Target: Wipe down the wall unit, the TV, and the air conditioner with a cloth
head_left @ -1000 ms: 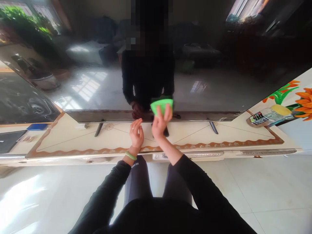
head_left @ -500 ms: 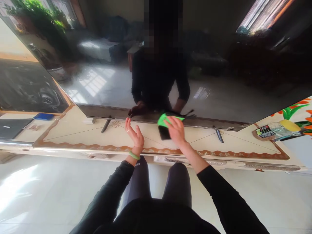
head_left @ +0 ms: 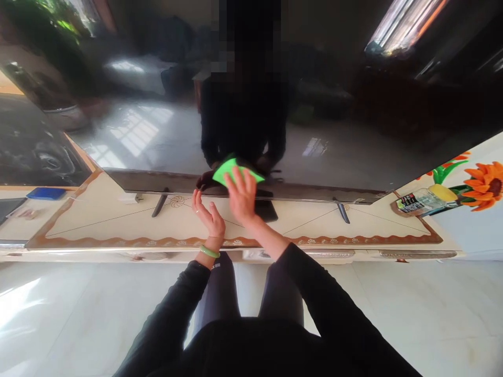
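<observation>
A large black television [head_left: 314,125] fills the upper view, its glossy screen mirroring the room and my body. My right hand [head_left: 241,198] presses a bright green cloth [head_left: 225,172] against the lower part of the screen, its fingers lying over the cloth. Just to the left, my left hand [head_left: 210,217] is raised by the bottom edge of the television, fingers apart and holding nothing. A ring and a green bangle [head_left: 209,252] are on that hand and wrist. Behind my right forearm, a flat black object [head_left: 268,210] rests beneath the screen.
The television's feet [head_left: 160,205] stand on a cream cabinet top [head_left: 306,217] with a brown wavy border. At right are a jar with a yellow lid [head_left: 422,200] and an orange flower [head_left: 485,186]. A blue object [head_left: 46,193] and a blackboard [head_left: 39,141] are at left.
My right hand has moved left and slightly up with the green cloth, closer to my left hand. The view has shifted a little to the right. My left hand keeps its pose.
</observation>
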`<state>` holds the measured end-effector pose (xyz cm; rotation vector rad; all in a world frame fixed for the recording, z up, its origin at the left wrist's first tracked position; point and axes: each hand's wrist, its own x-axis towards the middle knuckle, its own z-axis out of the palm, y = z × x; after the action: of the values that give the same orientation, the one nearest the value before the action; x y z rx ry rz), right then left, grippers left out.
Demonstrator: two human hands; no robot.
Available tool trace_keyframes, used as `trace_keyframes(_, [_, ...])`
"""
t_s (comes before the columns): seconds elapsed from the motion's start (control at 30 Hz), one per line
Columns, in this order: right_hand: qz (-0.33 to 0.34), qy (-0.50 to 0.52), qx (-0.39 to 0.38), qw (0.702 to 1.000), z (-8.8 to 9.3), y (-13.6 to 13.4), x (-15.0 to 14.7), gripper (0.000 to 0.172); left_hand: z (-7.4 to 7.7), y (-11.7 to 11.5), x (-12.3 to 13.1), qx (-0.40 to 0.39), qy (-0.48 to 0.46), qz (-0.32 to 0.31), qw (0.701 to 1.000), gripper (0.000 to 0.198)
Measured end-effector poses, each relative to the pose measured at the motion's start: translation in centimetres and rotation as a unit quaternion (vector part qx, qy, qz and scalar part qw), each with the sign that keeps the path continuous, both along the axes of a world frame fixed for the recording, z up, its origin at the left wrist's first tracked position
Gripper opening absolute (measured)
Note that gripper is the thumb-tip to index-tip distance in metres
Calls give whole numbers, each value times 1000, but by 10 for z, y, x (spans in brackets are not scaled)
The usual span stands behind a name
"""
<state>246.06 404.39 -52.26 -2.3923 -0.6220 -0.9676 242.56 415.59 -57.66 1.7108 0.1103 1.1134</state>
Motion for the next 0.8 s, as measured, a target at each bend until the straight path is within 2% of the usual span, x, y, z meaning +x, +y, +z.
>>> trace_keyframes(0.07, [84, 20, -84, 993, 4, 16, 0, 51, -1, 2, 3, -3, -6, 7, 1000, 59])
trace_keyframes(0.13, [137, 34, -136, 980, 3, 14, -2, 49, -1, 3, 4, -3, -4, 14, 1000, 60])
trace_keyframes(0.2, [160, 42, -163, 973, -3, -4, -5, 49, -1, 4, 5, 0, 2, 17, 1000, 61])
trace_keyframes(0.27, [157, 49, -178, 970, -12, -34, -9, 53, 0, 4, 5, 5, 6, 13, 1000, 60])
trace_keyframes(0.37, [97, 67, -183, 976, -24, -93, -18, 58, -1, 6, 5, 17, 13, 5, 1000, 58])
trace_keyframes(0.53, [-51, 72, -158, 984, -30, -194, -32, 51, -7, 11, 14, 34, 12, 13, 999, 58])
trace_keyframes(0.67, [-167, 47, -68, 982, -32, -257, -31, 51, -8, 14, 19, 50, -3, 10, 999, 60])
trace_keyframes(0.8, [-285, 6, 40, 958, -30, -302, -20, 68, -5, 15, 19, 65, 6, 5, 998, 59])
